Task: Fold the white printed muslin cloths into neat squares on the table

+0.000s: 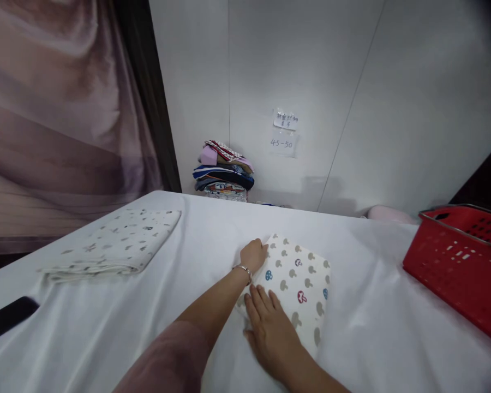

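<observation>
A folded cream cloth with a mushroom print [300, 278] lies on the white-covered table [196, 240], in front of me. My left hand [253, 254], with a bracelet at the wrist and a pink sleeve on the arm, is curled round the cloth's far left corner. My right hand [271, 326] lies flat on the near left part of the cloth, fingers stretched out and pressing down.
A second folded spotted cloth [117, 241] lies at the left. A red plastic basket [464, 267] stands at the right edge. A stack of folded clothes [223, 172] sits against the back wall under paper notes [285, 131]. A dark flat object [7, 320] lies near left.
</observation>
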`<move>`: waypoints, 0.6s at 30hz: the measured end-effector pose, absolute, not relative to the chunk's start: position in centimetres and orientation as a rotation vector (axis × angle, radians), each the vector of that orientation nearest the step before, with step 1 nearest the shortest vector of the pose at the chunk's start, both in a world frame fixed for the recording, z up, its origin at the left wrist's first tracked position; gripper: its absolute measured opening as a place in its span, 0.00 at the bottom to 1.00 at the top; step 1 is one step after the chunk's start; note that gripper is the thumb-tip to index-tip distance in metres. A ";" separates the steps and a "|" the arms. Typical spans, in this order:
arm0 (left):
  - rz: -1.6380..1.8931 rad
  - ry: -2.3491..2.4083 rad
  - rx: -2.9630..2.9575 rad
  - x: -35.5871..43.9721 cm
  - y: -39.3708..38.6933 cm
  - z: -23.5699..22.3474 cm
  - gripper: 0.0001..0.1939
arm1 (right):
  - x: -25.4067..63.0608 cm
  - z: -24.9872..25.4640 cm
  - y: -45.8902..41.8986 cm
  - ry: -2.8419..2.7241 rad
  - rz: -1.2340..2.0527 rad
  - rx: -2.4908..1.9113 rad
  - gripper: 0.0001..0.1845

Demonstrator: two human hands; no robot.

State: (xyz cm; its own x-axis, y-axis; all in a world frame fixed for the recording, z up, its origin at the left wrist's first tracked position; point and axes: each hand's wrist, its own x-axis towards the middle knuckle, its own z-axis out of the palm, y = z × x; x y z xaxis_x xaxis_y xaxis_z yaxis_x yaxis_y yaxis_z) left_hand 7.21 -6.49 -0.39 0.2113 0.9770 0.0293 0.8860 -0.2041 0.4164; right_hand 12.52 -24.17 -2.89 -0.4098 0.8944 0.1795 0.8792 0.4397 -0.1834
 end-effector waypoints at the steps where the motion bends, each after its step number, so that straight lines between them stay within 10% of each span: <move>1: 0.416 1.743 2.189 7.5 -6.3 -0.2 0.15 | 12.5 -3.1 -24.1 -2.440 0.083 -1.541 0.32; 18: 0.416 1.740 2.170 8.9 -4.1 -1.1 0.16 | 12.5 -3.0 -23.9 -2.432 0.116 -1.536 0.32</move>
